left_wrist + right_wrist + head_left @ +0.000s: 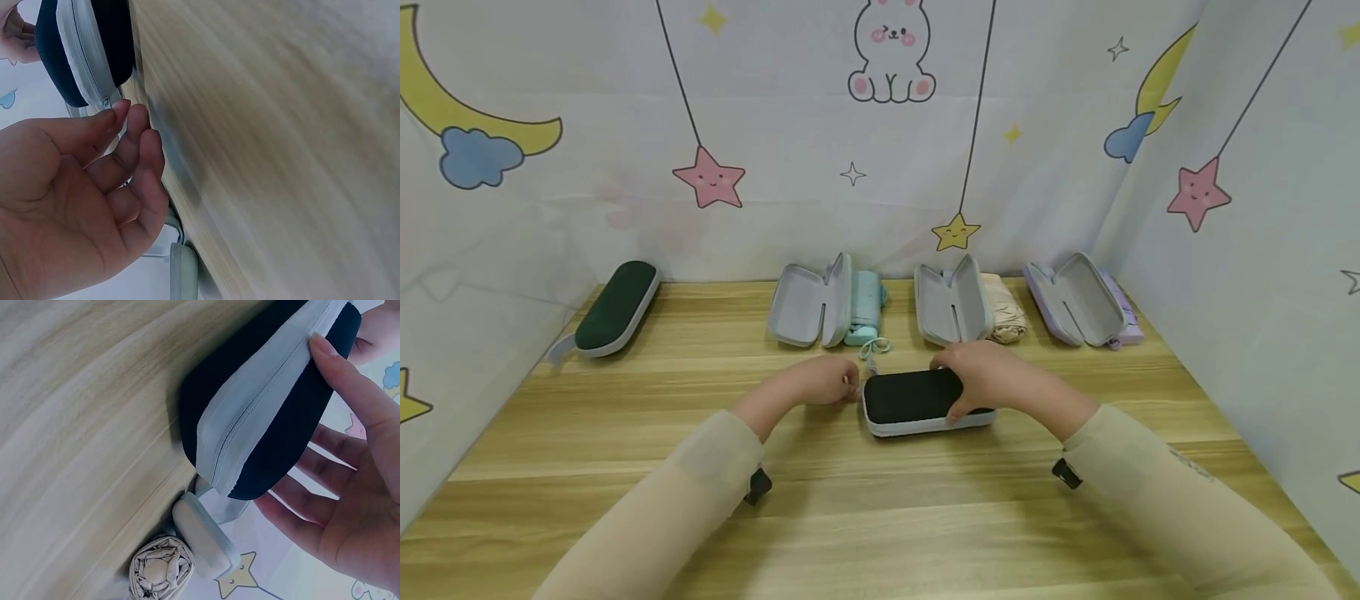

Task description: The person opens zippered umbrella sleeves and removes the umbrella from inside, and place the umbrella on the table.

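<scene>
A black zip case [913, 398] with a pale grey zip band lies closed on the table, long side across. My right hand [988, 379] grips its right end from above, thumb on the near side, which the right wrist view shows against the zip band [250, 406]. At the case's left end my left hand [826, 381] pinches the zip pull [107, 102] between thumb and forefinger; the fingertips hide most of it. A grey strap [871, 365] sticks out behind the case.
Three open cases stand along the back: mint [801, 307], grey-beige [942, 310], purple [1086, 304]. Beside them are a teal folded umbrella [867, 302], a beige folded umbrella [1004, 310] and a purple bundle [1123, 312]. A dark green closed case [617, 307] lies back left.
</scene>
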Demonstrator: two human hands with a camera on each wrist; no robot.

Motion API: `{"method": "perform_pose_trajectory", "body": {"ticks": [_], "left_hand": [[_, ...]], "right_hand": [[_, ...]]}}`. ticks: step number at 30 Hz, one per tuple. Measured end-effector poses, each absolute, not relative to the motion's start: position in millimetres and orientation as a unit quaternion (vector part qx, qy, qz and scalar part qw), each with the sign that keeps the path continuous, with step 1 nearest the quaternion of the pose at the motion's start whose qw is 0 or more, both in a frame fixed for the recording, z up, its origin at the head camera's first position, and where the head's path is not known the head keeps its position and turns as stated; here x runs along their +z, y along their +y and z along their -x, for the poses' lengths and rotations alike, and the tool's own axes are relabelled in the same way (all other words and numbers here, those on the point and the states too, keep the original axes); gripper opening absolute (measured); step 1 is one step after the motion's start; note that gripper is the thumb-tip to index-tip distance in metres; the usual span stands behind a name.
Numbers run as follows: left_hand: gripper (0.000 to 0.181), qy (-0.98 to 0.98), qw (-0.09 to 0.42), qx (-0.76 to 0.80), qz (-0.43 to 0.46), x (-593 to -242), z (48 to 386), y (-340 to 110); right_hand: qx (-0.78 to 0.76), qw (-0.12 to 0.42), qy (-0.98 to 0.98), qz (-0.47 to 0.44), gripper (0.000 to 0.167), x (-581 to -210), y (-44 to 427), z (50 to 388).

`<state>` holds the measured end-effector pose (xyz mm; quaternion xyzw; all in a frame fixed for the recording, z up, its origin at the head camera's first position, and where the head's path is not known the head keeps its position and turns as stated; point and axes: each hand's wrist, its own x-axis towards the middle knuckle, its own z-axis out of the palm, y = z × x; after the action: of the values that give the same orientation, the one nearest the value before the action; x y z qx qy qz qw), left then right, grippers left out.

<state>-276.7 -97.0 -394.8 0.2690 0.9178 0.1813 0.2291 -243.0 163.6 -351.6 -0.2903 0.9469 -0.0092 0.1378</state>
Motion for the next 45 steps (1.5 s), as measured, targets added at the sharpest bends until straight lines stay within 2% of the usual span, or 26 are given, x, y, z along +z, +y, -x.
{"method": "perform_pose_trajectory", "body": {"ticks": [11,28,36,41,45], "left_hand": [[0.017,0.923,0.211,0.16,-0.28,-391.6,268.4,-92.1],[0.02,0.916,0.22,0.18,-0.284,-387.1,262.0,-82.1],[0.017,0.943,0.17,0.129,-0.256,-387.9,261.7,-74.1],[0.017,0.953,0.146,0.106,-0.242,-389.4,262.2,-72.6],[0.017,0.953,0.146,0.108,-0.24,-389.9,264.5,-71.9]], "right_hand": [[0.042,0.101,0.961,0.253,0.08,-351.4,163.8,228.4],[0.068,0.08,0.978,0.18,0.093,-355.4,149.6,211.3],[0.065,0.07,0.982,0.163,0.088,-359.9,145.7,207.1],[0.027,0.099,0.978,0.181,0.091,-356.5,153.1,207.4],[-0.009,0.156,0.95,0.269,0.093,-343.0,166.8,209.2]]}}
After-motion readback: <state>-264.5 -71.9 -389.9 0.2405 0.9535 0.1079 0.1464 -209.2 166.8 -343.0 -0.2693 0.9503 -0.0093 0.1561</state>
